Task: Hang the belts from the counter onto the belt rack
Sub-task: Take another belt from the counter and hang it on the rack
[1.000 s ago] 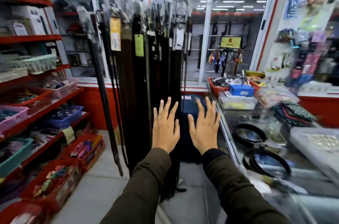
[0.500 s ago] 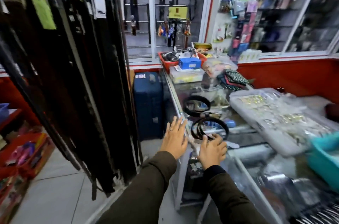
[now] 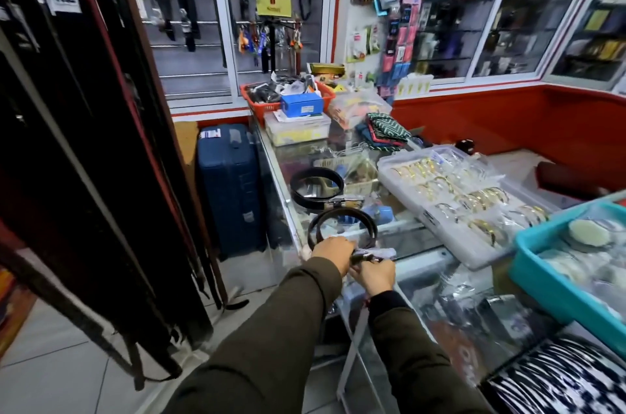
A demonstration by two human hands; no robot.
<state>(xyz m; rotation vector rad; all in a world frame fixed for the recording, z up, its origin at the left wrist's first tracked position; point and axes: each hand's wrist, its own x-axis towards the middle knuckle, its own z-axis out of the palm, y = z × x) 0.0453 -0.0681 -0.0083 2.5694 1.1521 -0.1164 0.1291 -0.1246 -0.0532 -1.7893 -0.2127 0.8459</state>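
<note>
Both hands, left (image 3: 333, 252) & right (image 3: 372, 273), pinching buckle end of nearer coiled belt (image 3: 342, 227) at tabletop (image 3: 423, 244) edge; far belt (image 3: 316, 186) waiting. Advice: lift w/ coil supported, uncoil en route to rack (image 3: 84, 142).

Two coiled belts lie on the glass table (image 3: 416, 244) near its left edge: the far belt (image 3: 316, 188) and the near belt (image 3: 342, 225), side by side. Two hands are in view, the left hand (image 3: 333, 252) and the right hand (image 3: 374, 274), both at the near belt. One blue suitcase (image 3: 230, 190) stands on the floor beside the table's left edge. One red basket (image 3: 261, 105) sits at the far-left corner, one teal tray (image 3: 542, 264) toward the right edge. The belts on the rack (image 3: 84, 142) hang too crowded to count.
</note>
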